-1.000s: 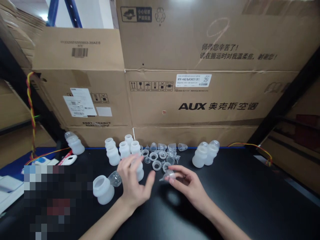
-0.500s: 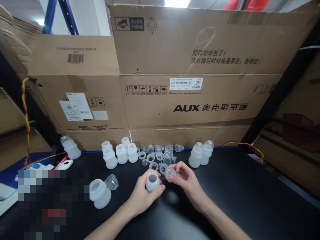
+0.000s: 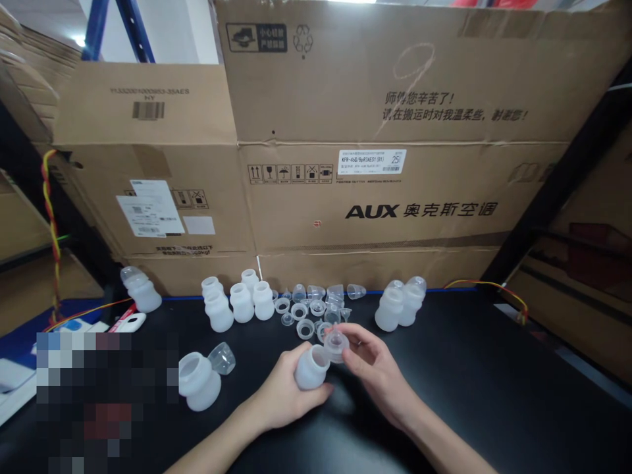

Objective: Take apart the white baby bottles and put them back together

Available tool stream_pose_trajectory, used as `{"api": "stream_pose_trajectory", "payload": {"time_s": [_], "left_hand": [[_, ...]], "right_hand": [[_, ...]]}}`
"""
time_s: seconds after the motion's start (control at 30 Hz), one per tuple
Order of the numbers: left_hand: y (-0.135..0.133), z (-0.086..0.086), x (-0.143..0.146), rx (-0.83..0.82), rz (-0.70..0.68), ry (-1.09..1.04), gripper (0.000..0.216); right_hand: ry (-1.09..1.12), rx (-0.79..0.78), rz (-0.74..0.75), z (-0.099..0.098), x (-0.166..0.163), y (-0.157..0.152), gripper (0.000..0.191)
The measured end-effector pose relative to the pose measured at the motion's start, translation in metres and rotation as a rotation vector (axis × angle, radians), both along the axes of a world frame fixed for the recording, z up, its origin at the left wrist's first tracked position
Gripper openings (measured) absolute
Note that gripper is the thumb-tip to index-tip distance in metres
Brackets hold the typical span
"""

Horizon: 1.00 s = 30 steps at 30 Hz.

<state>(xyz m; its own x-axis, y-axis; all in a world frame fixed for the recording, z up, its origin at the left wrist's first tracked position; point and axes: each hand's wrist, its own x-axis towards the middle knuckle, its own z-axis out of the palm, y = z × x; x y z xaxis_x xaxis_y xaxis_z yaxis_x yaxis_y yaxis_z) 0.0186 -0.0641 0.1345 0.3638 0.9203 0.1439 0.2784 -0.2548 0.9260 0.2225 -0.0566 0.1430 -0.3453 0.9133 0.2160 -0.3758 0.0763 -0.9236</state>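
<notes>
A frosted white baby bottle (image 3: 310, 370) is in my left hand (image 3: 284, 388), its bare mouth tilted up to the right. My right hand (image 3: 368, 359) pinches a clear bottle nipple with its collar ring (image 3: 336, 346), close beside the bottle's mouth. Whether the two touch I cannot tell. Just behind my hands lie several loose collar rings (image 3: 305, 328) and clear caps (image 3: 356, 291). Several uncapped bottles (image 3: 241, 304) stand to their left.
Two capped bottles (image 3: 390, 306) stand at the back right, another (image 3: 141, 289) at the far left. An open bottle (image 3: 200, 382) with a clear cap (image 3: 222, 359) is at front left. A cardboard wall (image 3: 296, 197) closes the table's back; wires (image 3: 503, 288) run at the right.
My left hand has tipped the bottle's mouth toward the right. My right hand has turned the nipple and ring more upright and brought them closer to the bottle. The view has shifted slightly.
</notes>
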Motion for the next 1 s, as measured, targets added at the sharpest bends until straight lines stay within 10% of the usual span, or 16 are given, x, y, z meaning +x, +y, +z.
{"api": "stream_pose_trajectory", "payload": {"time_s": [1.0], "left_hand": [[-0.002, 0.005, -0.001, 0.104, -0.108, 0.068, 0.036]], "right_hand": [[-0.46, 0.407, 0.005, 0.005, 0.007, -0.008, 0.043]]}}
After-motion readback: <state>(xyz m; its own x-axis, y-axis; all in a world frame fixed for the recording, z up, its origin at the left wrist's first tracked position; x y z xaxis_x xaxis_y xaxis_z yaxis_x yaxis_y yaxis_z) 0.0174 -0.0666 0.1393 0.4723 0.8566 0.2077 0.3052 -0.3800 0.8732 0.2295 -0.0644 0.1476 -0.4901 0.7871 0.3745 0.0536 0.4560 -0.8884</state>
